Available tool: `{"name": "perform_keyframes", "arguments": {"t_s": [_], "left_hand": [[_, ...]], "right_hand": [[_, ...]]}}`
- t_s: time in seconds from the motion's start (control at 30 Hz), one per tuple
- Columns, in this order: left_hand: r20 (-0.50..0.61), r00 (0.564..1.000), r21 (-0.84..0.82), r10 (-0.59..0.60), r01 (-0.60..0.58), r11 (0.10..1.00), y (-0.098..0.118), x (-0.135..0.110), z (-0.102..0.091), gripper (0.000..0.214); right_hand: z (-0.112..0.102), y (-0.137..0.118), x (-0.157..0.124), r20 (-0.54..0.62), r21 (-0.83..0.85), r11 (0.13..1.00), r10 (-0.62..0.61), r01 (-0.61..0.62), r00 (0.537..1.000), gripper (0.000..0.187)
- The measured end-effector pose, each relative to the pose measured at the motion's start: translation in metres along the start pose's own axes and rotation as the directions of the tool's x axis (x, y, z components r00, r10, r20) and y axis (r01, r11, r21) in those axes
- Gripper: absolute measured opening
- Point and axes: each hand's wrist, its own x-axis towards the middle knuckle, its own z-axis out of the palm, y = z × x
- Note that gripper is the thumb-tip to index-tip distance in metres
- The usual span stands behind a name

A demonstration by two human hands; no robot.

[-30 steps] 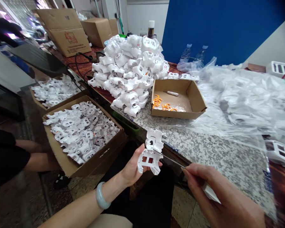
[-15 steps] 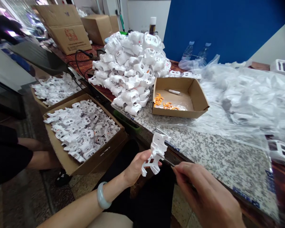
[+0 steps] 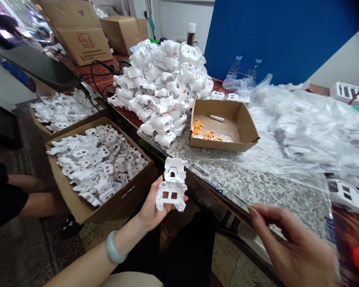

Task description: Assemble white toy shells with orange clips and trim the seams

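Observation:
My left hand point(image 3: 151, 207) holds a white moulded plastic part point(image 3: 172, 185) upright on its palm, with square windows in the part's lower face. A pale jade bangle point(image 3: 115, 248) circles my left wrist. At the lower right, my right hand point(image 3: 290, 247) pinches a long thin metal tool point(image 3: 230, 192), whose shaft points up and left toward the part. The tip of that shaft stays apart from the part. The tool's handle is mostly hidden by my fingers.
A heap of white parts point(image 3: 161, 89) covers the granite counter point(image 3: 257, 187). Next to it, a shallow cardboard box point(image 3: 215, 124) holds orange bits. Two floor boxes point(image 3: 98, 167) of white parts lie to the left, by a seated person's legs point(image 3: 32, 201). Clear plastic bags point(image 3: 305, 127) lie right.
My left hand has moved left and down with the white part. My right hand has drawn away to the right, and the tool no longer reaches the part.

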Motion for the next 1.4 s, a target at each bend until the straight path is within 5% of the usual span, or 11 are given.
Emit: {"name": "perform_keyframes", "arguments": {"t_s": [0.2, 0.53, 0.73, 0.87, 1.1, 1.4], "left_hand": [[0.109, 0.988, -0.112, -0.11, 0.122, 0.986, 0.006, -0.003, -0.004, 0.058], [0.174, 0.97, -0.135, -0.172, 0.197, 0.971, 0.003, -0.001, -0.008, 0.062], [0.284, 0.936, -0.182, -0.208, 0.265, 0.947, -0.001, 0.002, -0.004, 0.068], [0.306, 0.928, -0.168, -0.213, 0.273, 0.947, -0.003, 0.003, -0.001, 0.069], [0.247, 0.949, 0.034, -0.195, 0.193, 0.981, -0.004, 0.002, 0.008, 0.063], [0.105, 0.982, 0.516, -0.155, 0.08, 0.853, -0.002, 0.008, 0.012, 0.056]], "right_hand": [[0.032, 0.014, 0.005, -0.052, 0.051, 0.996, 0.079, -0.076, 0.996, 0.024], [0.047, 0.023, 0.008, -0.013, 0.152, 0.988, 0.046, -0.043, 0.999, 0.014], [0.06, 0.027, 0.022, -0.026, -0.115, 0.981, -0.16, 0.156, 0.987, 0.013], [0.061, 0.027, 0.028, -0.004, -0.171, 0.967, -0.194, 0.191, 0.981, 0.015], [0.048, 0.006, 0.027, -0.041, 0.145, 0.983, -0.105, 0.11, 0.994, 0.014], [0.031, -0.022, 0.041, 0.158, 0.384, 0.913, 0.08, -0.136, 0.984, 0.023]]}}
